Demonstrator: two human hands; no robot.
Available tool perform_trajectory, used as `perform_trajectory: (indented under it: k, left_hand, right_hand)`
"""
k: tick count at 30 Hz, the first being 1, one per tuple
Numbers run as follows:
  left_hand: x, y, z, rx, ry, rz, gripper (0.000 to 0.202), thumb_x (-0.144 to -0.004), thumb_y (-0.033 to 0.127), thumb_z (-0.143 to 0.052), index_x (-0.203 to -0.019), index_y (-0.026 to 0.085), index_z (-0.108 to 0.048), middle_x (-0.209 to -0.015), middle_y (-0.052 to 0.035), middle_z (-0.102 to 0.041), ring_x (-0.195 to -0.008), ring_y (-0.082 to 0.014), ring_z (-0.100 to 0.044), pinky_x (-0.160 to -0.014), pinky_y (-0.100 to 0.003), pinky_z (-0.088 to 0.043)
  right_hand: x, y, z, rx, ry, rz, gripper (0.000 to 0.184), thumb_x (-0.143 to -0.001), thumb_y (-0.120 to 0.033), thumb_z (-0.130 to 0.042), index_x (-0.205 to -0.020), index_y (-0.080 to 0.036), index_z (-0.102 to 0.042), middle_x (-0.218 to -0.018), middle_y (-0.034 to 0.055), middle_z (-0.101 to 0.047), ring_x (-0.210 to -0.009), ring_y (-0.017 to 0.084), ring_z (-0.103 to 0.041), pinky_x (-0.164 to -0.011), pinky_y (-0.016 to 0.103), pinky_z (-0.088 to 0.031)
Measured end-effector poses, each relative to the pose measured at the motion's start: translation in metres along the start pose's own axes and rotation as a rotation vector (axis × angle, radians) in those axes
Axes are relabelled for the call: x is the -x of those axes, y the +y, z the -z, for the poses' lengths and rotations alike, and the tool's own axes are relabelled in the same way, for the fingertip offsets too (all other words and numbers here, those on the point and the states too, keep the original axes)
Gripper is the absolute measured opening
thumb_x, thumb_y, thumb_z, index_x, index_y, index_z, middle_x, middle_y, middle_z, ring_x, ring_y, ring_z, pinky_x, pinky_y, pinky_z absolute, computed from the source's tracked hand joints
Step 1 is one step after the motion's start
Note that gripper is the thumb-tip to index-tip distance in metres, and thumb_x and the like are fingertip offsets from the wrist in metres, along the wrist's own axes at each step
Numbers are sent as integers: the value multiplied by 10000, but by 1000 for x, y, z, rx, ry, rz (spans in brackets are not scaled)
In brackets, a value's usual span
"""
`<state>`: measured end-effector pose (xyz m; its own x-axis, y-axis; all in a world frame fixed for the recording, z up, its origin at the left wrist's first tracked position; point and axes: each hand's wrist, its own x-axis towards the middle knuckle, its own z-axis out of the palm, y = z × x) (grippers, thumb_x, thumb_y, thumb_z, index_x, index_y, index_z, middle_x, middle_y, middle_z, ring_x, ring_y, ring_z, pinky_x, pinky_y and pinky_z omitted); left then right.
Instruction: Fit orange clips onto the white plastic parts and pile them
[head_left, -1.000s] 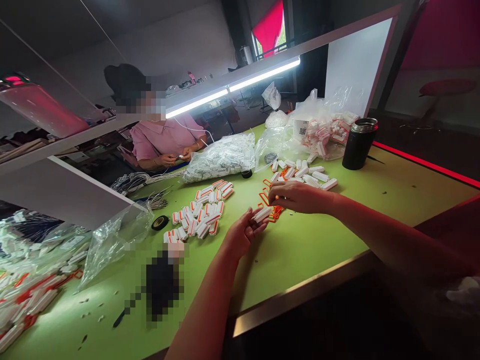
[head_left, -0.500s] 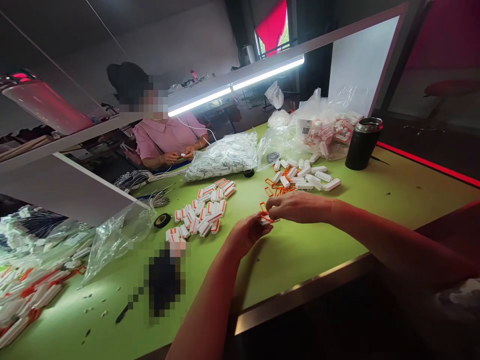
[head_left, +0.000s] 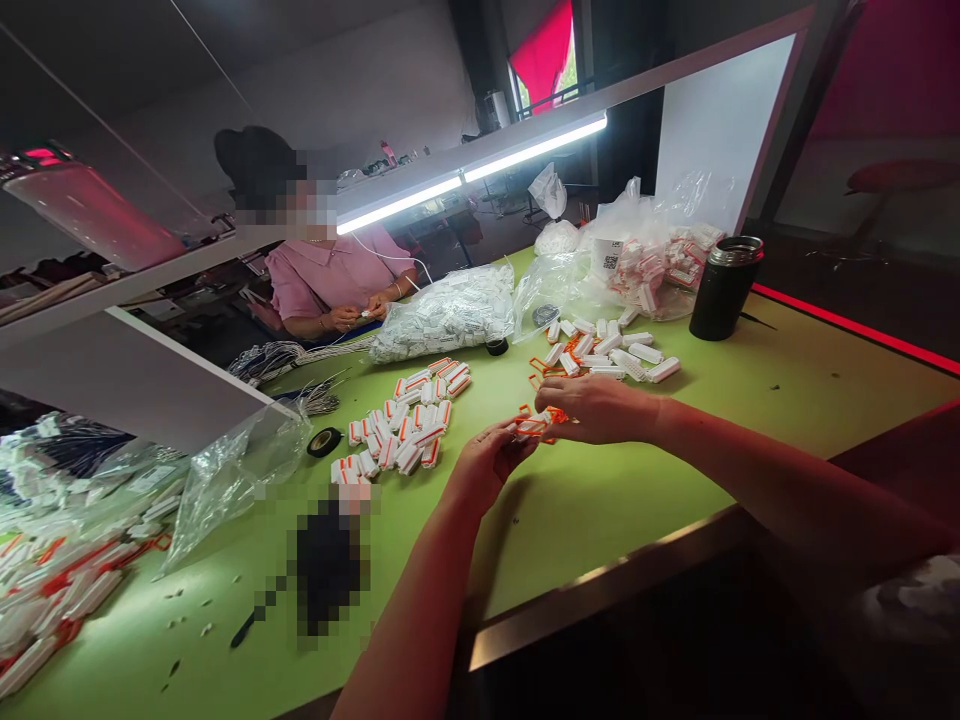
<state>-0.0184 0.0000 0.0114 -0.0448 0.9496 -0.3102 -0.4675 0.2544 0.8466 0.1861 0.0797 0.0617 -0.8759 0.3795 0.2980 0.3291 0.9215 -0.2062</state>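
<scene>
Above the front part of the green table, my left hand (head_left: 491,462) is closed on a white plastic connector housing (head_left: 534,423) with orange on it. My right hand (head_left: 600,408) reaches in from the right, its fingers pinched at the same piece around an orange rectangular ring (head_left: 525,411). The fingers partly hide both parts, so how far the ring sits on the housing cannot be made out. Just beyond my right hand lies a pile of plain white housings (head_left: 630,357) mixed with loose orange rings (head_left: 538,366). Left of my hands is a heap of white housings with orange rings fitted (head_left: 405,430).
A black tumbler (head_left: 726,290) stands at the right, beside clear bags of parts (head_left: 645,265). A full bag of white pieces (head_left: 450,315) lies mid-table. Tape (head_left: 324,442) and an open plastic bag (head_left: 232,465) are at left. A co-worker (head_left: 337,280) sits opposite.
My right hand has shifted slightly left and up against the piece. The held housing is turned a little, showing more of its white and orange side; my left hand has tilted with it.
</scene>
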Motion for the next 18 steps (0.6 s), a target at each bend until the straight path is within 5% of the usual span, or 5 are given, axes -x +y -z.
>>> perform_trajectory:
  k: [18]
  left_hand:
    - [2,4,-4,-2,-23,-29,246,-770,155,-635,-982,76,-730,-969,-123,-758,-869,-200,-721,-995,-384,-531]
  right_hand:
    - [-2,2,-18,-90,226,25,227,-951,-185,-507,-893,-213,-724,-1026,38,-666,-781,113,-589,-682,224,-386]
